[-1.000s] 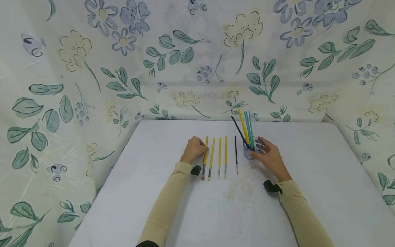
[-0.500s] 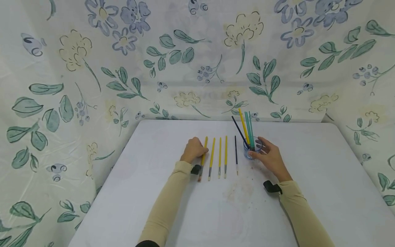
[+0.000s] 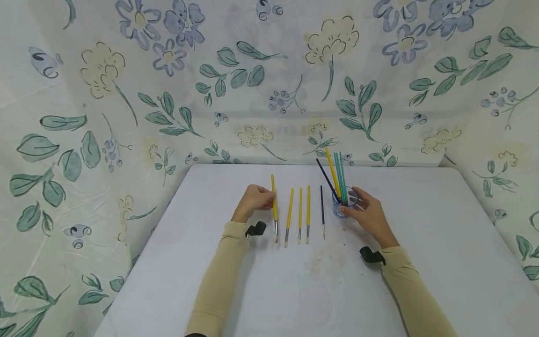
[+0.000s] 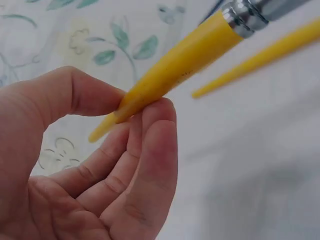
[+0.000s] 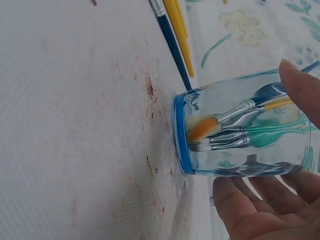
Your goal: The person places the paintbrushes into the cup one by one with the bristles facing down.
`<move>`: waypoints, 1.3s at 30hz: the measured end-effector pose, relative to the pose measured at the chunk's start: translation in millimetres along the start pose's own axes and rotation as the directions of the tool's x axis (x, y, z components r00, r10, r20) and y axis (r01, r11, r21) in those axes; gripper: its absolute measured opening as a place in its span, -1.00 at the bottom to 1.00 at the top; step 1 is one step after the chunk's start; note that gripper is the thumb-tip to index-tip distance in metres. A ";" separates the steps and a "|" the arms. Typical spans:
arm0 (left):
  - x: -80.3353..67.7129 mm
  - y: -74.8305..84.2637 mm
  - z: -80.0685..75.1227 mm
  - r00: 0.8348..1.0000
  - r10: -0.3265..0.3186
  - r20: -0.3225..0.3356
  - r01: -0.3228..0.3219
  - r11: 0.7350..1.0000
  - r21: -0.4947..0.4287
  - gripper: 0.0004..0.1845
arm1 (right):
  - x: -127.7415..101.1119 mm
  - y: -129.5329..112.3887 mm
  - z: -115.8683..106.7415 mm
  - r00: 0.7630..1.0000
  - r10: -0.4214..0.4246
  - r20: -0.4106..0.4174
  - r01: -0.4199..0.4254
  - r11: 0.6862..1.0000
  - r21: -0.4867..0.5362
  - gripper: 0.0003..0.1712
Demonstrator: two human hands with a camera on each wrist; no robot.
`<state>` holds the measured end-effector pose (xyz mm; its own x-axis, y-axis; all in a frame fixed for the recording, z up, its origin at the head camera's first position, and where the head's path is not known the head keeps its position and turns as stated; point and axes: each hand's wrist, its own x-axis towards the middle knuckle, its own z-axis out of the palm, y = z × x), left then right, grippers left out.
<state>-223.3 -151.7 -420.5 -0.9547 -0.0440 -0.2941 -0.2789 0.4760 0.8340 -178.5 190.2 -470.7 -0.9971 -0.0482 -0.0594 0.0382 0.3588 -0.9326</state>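
My left hand (image 3: 255,200) pinches a yellow-handled paintbrush (image 3: 275,210) between thumb and fingers, its bristles toward me. In the left wrist view the grip is on the thin part of the yellow handle (image 4: 180,60), with the silver ferrule beyond. To its right, three more yellow paintbrushes (image 3: 300,210) and a dark blue paintbrush (image 3: 322,210) lie side by side. My right hand (image 3: 370,213) holds a clear glass (image 5: 295,155) with a blue base, thumb on one side and fingers on the other. Dark blue, yellow and teal brushes (image 3: 339,173) stand in it, bristles down.
The white table (image 3: 429,224) carries reddish-brown smudges (image 3: 326,262) in front of the glass. A floral cloth (image 3: 252,93) hangs behind the table and at both sides. Both wrists wear a small black camera, such as the left one (image 3: 257,228).
My left hand has shifted left with the yellow paintbrush, which now sits further back and leans the other way. The right hand and the glass stay in place.
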 end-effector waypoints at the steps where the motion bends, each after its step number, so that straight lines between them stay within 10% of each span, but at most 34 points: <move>1: -1.6 2.2 -1.4 1.000 0.011 0.003 -0.011 0.999 -0.045 -0.67 | -0.1 0.1 -0.1 1.000 -0.001 0.001 0.001 1.000 0.001 0.08; 21: -20.9 38.7 6.4 0.983 0.181 -0.026 -0.171 0.863 -0.475 -0.77 | -0.7 1.0 3.1 1.000 -0.004 0.001 0.004 1.000 0.006 0.07; 39: -23.7 70.9 32.0 0.921 0.380 -0.086 -0.357 0.735 -0.576 -0.70 | 0.0 1.2 1.9 1.000 0.019 0.000 -0.019 1.000 -0.007 0.07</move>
<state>-217.0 -88.8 -369.4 -0.9941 0.0652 0.0862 0.0764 -0.1404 0.9871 -178.4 188.9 -472.5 -0.9961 -0.0417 -0.0773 0.0568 0.3658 -0.9289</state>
